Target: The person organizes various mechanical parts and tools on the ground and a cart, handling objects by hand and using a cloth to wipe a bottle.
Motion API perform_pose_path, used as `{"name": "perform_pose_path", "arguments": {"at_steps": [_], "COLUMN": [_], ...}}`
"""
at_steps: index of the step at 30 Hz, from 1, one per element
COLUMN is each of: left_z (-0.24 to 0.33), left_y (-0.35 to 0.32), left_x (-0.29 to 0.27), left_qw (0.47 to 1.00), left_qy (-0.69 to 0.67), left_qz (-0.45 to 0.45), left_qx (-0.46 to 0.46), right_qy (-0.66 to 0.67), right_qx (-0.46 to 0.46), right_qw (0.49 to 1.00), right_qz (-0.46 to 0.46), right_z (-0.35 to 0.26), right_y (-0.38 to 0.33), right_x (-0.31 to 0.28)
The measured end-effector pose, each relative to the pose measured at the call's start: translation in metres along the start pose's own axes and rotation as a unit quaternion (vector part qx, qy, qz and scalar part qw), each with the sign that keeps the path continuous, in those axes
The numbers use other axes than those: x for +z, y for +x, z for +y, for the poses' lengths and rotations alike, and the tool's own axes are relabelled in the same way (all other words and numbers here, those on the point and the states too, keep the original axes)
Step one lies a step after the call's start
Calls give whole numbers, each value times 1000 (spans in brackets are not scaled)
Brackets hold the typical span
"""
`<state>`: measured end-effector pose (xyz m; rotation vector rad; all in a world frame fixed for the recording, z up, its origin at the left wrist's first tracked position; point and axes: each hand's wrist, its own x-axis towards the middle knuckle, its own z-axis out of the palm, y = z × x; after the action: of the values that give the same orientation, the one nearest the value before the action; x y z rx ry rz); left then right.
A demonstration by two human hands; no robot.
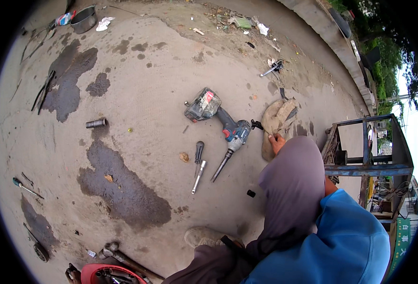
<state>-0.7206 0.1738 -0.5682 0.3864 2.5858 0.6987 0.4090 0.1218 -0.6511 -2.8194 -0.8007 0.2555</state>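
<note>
My right hand [276, 141] shows just past my bent knee in grey trousers [292, 189]; it rests on the lower edge of a tan cloth [277, 118] lying on the concrete. Most of the hand is hidden by the knee, so its grip is unclear. My left hand is out of sight. Just left of the cloth lies a blue-grey cordless drill [221, 120] with a long bit [221, 166]. A black-handled screwdriver [198, 152] and a metal rod tool [198, 177] lie beside the bit. A small black part [250, 193] sits near my knee.
A blue metal frame [367, 163] stands at the right. A metal socket [96, 123] and a screwdriver [24, 188] lie at the left, among dark wet stains [124, 189]. A red container of tools [107, 274] is at the bottom, a metal pot [83, 19] at the top left.
</note>
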Motion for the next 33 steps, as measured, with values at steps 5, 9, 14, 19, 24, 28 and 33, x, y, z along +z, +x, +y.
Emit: {"name": "perform_pose_path", "arguments": {"at_steps": [5, 9, 14, 19, 24, 28, 33], "left_z": [124, 267, 377, 348, 246, 196, 171], "left_y": [-105, -291, -470, -576, -632, -655, -658], "left_x": [57, 151, 274, 353, 379, 392, 391], "left_qw": [972, 867, 777, 701, 593, 557, 518], "left_qy": [-31, 23, -70, 83, 198, 260, 269], "left_qz": [-170, -329, -473, -395, -421, -405, -366], "left_qx": [162, 373, 410, 588, 657, 677, 725], "right_qy": [107, 93, 198, 368, 489, 82, -23], "right_qx": [-54, -87, -103, -21, 6, -256, -526], "right_qw": [991, 991, 968, 925, 872, 963, 841], "right_qz": [-51, -40, -113, -91, 2, -22, -126], "right_z": [-33, -50, -38, -7, 13, -23, -93], "right_y": [-21, -27, -15, -11, -8, -7, 23], "right_x": [-8, -14, -33, -60, -73, -118, -84]}}
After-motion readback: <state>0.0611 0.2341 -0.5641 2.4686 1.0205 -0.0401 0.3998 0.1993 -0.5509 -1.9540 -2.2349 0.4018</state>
